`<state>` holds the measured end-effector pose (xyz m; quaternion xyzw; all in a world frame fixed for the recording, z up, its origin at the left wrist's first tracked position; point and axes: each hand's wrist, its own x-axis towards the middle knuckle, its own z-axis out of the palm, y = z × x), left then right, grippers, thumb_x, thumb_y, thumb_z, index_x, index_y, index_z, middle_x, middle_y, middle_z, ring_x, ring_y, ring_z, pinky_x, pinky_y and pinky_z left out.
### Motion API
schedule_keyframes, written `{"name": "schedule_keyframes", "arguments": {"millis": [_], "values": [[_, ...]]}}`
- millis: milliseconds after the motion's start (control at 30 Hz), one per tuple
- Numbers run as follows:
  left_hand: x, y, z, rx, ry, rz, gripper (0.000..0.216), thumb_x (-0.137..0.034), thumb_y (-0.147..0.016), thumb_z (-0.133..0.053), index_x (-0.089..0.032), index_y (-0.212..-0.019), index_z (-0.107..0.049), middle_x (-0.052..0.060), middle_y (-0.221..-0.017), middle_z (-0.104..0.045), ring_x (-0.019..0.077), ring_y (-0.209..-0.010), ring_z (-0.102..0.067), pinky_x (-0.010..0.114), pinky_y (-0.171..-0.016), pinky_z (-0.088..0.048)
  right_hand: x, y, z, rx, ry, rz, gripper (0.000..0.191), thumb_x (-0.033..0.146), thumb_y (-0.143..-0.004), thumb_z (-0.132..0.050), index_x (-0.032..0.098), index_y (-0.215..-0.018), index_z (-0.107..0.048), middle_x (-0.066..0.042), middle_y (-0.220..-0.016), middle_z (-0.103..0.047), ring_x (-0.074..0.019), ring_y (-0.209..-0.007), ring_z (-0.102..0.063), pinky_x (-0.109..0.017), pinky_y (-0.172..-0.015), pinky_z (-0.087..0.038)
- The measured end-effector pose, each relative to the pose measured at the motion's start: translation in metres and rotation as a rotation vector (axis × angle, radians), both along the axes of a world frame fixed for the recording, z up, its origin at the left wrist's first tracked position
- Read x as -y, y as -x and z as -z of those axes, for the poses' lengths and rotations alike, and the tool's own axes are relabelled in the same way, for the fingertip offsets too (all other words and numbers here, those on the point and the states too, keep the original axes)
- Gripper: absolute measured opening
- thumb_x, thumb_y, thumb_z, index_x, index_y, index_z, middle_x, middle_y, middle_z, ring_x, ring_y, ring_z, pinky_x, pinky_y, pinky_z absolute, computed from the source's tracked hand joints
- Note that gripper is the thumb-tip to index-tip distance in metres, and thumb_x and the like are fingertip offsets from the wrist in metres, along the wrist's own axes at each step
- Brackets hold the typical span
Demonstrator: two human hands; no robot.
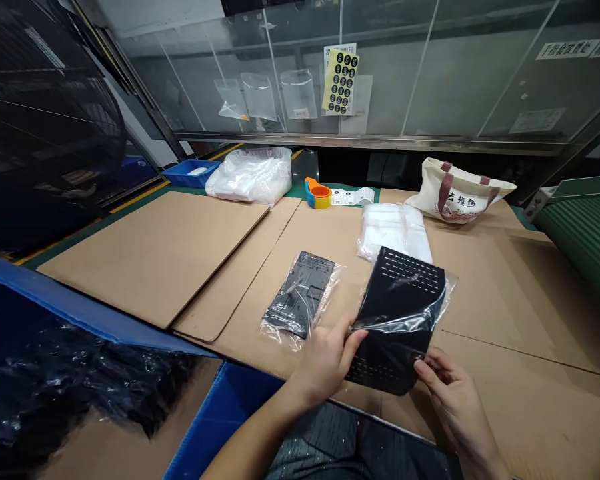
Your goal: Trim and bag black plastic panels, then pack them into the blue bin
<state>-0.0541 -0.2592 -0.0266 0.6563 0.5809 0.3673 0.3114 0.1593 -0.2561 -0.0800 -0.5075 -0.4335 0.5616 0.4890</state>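
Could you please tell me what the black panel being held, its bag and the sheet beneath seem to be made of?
The panel looks like moulded plastic, matt black, with neat slot rows. The bag seems clear plastic film, glossy and creased. The sheet is brown cardboard, dull, with fold lines.

perforated black panel (399,313) | half inside clear bag (443,293) | tilted above cardboard (505,307)

We see a canvas tote (473,188) at one o'clock, orange tape roll (319,195) at twelve, blue tray (186,175) at eleven.
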Motion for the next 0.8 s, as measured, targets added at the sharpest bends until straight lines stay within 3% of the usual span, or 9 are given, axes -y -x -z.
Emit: {"name": "schedule_keyframes", "arguments": {"millis": [133, 233, 367, 467, 567, 667, 800], "values": [[-0.003, 0.026, -0.006, 0.175, 0.012, -0.034, 0.033, -0.044, -0.094, -0.041, -0.020, -0.074, -0.049, -0.004, -0.060, -0.042, 0.0119, -0.056, -0.040, 0.024, -0.055, -0.030, 0.000, 0.006, -0.002, -0.024, 0.015, -0.071, 0.035, 0.049, -0.067, -0.079, 0.022, -0.089, -0.077, -0.008, -0.077, -0.074, -0.0200, -0.070, -0.067, -0.030, -0.069, -0.057], [-0.012, 0.062, -0.017, 0.248, 0.001, -0.163, 0.035, -0.047, -0.090, -0.047, -0.019, -0.069, -0.049, -0.003, -0.063, -0.046, 0.0119, -0.058, -0.042, 0.023, -0.056, -0.035, -0.001, 0.005, -0.004, -0.040, 0.030, -0.070, 0.034, 0.050, -0.070, -0.077, 0.024, -0.093, -0.076, -0.007, -0.078, -0.074, -0.0196, -0.072, -0.069, -0.031, -0.074, -0.058], [-0.029, 0.111, -0.028, 0.220, 0.025, -0.329, 0.037, -0.053, -0.083, -0.052, -0.019, -0.069, -0.052, -0.001, -0.063, -0.050, 0.0120, -0.056, -0.043, 0.023, -0.053, -0.036, 0.001, 0.002, -0.001, 0.000, 0.026, -0.080, 0.034, 0.051, -0.073, -0.074, 0.023, -0.092, -0.076, -0.007, -0.079, -0.075, -0.0201, -0.075, -0.069, -0.033, -0.076, -0.057], [-0.042, 0.131, -0.023, 0.076, 0.090, -0.332, 0.042, -0.059, -0.081, -0.044, -0.019, -0.068, -0.051, -0.001, -0.060, -0.050, 0.0127, -0.053, -0.043, 0.024, -0.049, -0.035, 0.002, 0.004, 0.002, -0.027, 0.063, -0.101, 0.036, 0.053, -0.072, -0.074, 0.023, -0.092, -0.076, -0.008, -0.081, -0.075, -0.0220, -0.076, -0.070, -0.037, -0.078, -0.058], [-0.052, 0.137, -0.007, -0.076, 0.140, -0.298, 0.045, -0.060, -0.082, -0.039, -0.020, -0.067, -0.051, 0.000, -0.058, -0.051, 0.0143, -0.054, -0.046, 0.024, -0.051, -0.036, 0.003, 0.007, 0.003, -0.054, 0.099, -0.123, 0.038, 0.054, -0.070, -0.076, 0.023, -0.091, -0.076, -0.009, -0.081, -0.076, -0.0225, -0.076, -0.071, -0.038, -0.078, -0.058], [-0.055, 0.132, 0.012, -0.249, 0.166, -0.324, 0.039, -0.051, -0.086, -0.038, -0.020, -0.068, -0.054, 0.003, -0.062, -0.057, 0.0192, -0.062, -0.054, 0.027, -0.059, -0.041, 0.002, 0.009, 0.002, -0.076, 0.117, -0.132, 0.038, 0.055, -0.067, -0.078, 0.023, -0.088, -0.076, -0.008, -0.079, -0.076, -0.0224, -0.076, -0.071, -0.038, -0.078, -0.058], [-0.047, 0.112, 0.023, -0.518, 0.124, -0.479, 0.030, -0.033, -0.090, -0.037, -0.015, -0.089, -0.061, 0.017, -0.089, -0.065, 0.0337, -0.094, -0.059, 0.043, -0.084, -0.042, 0.002, 0.008, 0.003, -0.089, 0.145, -0.134, 0.038, 0.054, -0.067, -0.078, 0.023, -0.088, -0.076, -0.008, -0.079, -0.076, -0.0224, -0.079, -0.071, -0.038, -0.080, -0.058]]}}
